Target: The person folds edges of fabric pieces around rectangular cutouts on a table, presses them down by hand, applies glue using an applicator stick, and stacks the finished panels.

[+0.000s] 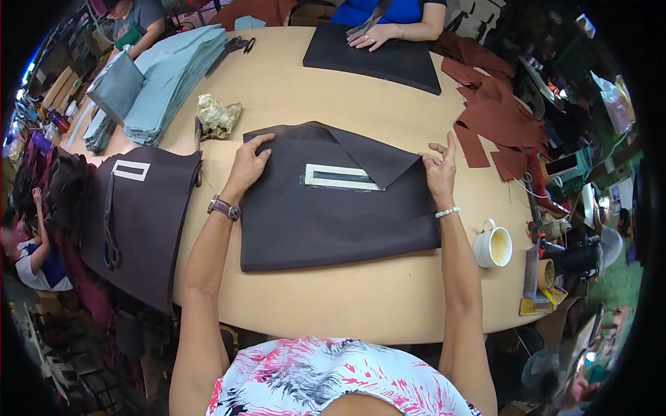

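Note:
A dark brown sheet of leather or similar material (333, 229) lies folded on the table in front of me. Its upper flap is turned back diagonally, baring a white-edged rectangular slot (340, 177) near the middle. At the sheet's upper left edge, my left hand (248, 166) has its thumb and forefinger closed on the material. My right hand (440, 170) pinches the upper right corner of the turned-back flap, with some fingers raised. A stack of the same dark sheets (142, 215) lies to the left, bearing a white rectangular frame (130, 170) and dark-handled scissors (110, 239).
A white cup of light brown drink (494, 246) stands near my right forearm. Beyond are a crumpled pale bundle (218, 116), light blue sheets (173, 83) and reddish-brown pieces (499, 114). Across the table (277, 69), a co-worker's hand (374, 37) rests on a black stack (368, 59).

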Tool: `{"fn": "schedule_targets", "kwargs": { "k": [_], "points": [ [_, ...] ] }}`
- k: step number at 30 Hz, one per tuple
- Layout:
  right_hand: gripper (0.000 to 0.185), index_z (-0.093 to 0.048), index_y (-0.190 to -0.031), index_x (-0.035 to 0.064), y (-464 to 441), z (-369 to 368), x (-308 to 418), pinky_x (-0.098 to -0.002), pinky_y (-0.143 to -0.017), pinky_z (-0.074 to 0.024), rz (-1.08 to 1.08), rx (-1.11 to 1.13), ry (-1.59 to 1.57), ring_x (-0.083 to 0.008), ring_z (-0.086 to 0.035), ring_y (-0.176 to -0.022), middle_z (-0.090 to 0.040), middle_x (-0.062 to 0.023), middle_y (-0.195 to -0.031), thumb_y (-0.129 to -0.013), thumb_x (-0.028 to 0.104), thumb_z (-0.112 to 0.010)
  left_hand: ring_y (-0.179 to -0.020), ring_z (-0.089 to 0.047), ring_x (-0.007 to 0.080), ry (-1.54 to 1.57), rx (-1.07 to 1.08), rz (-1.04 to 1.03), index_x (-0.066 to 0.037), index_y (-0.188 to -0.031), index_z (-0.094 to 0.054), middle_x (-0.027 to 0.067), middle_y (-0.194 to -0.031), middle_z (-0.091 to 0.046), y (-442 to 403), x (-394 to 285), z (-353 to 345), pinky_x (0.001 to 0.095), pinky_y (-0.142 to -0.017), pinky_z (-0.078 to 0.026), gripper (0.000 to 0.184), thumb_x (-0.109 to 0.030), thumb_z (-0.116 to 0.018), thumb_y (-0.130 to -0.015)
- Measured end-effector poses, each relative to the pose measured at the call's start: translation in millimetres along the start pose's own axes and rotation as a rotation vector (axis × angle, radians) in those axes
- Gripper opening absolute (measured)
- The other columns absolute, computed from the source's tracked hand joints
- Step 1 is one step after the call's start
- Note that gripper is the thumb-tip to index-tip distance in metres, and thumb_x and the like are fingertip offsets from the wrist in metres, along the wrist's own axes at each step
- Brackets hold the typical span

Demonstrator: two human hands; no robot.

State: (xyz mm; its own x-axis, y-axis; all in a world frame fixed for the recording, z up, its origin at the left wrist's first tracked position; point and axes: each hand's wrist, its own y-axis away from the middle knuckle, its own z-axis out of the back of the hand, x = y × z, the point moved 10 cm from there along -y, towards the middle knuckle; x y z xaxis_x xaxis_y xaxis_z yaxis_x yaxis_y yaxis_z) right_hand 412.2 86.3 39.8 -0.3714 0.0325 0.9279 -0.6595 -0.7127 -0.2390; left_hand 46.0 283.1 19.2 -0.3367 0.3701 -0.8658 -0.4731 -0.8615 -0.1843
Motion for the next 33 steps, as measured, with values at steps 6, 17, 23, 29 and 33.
{"fn": "schedule_targets", "kwargs": {
  "k": [6, 17, 23, 29, 33],
  "points": [
    [0.069, -0.028, -0.138, 0.0007, 17, -2, 31, -0.0387, -0.089, -0.0426, 0.303, -0.138, 0.454, -0.0299, -0.055, -0.101, -0.053, -0.0199, -0.114, -0.077, 0.005, -0.06, -0.1, -0.058, 0.0179, 0.26, -0.106, 0.036, 0.002, -0.117, -0.054, 0.0116, -0.107, -0.061, 3, 20, 5, 0.0275, -0.087, -0.044, 0.037, 0.003, -0.056, -0.08],
    [0.076, -0.02, -0.139, -0.0016, 68, -223, 119, -0.042, -0.098, -0.0347, 0.621, 0.643, 0.414, -0.0365, -0.048, -0.112, -0.052, -0.0216, -0.119, -0.073, 0.014, -0.054, -0.089, -0.058, 0.0096, 0.473, 0.192, 0.374, -0.001, -0.105, -0.06, 0.0051, -0.095, -0.064, 15, 23, -12, 0.0222, -0.08, -0.047, 0.022, -0.002, -0.055, -0.083],
    [0.076, -0.024, -0.14, 0.0076, 45, -232, 92, -0.0435, -0.075, -0.0446, 0.425, 0.95, 0.492, -0.038, -0.058, -0.08, -0.06, -0.0223, -0.09, -0.071, 0.007, -0.056, -0.085, -0.058, 0.0106, 0.765, 0.008, 0.242, -0.003, -0.097, -0.06, 0.0043, -0.094, -0.063, 10, 22, 10, 0.0239, -0.076, -0.048, 0.013, -0.003, -0.054, -0.086],
    [0.076, -0.024, -0.142, 0.0147, 23, -145, 77, -0.0388, -0.074, -0.0448, 0.995, 0.652, 0.814, -0.0306, -0.053, -0.07, -0.054, -0.0111, -0.081, -0.074, -0.008, -0.048, -0.081, -0.058, 0.0113, 0.658, -0.203, 0.294, -0.003, -0.102, -0.06, 0.0037, -0.089, -0.062, 3, 64, 13, 0.0234, -0.074, -0.047, 0.016, -0.003, -0.055, -0.087],
    [0.073, -0.026, -0.141, 0.0137, 2, -106, 60, -0.0406, -0.074, -0.0453, 0.854, 0.51, 0.772, -0.031, -0.053, -0.07, -0.058, -0.0115, -0.082, -0.075, -0.005, -0.052, -0.076, -0.058, 0.0121, 0.492, -0.22, 0.253, 0.0, -0.101, -0.061, 0.0046, -0.085, -0.063, 0, 60, 18, 0.025, -0.071, -0.046, 0.017, -0.009, -0.056, -0.087]
  ]
}}
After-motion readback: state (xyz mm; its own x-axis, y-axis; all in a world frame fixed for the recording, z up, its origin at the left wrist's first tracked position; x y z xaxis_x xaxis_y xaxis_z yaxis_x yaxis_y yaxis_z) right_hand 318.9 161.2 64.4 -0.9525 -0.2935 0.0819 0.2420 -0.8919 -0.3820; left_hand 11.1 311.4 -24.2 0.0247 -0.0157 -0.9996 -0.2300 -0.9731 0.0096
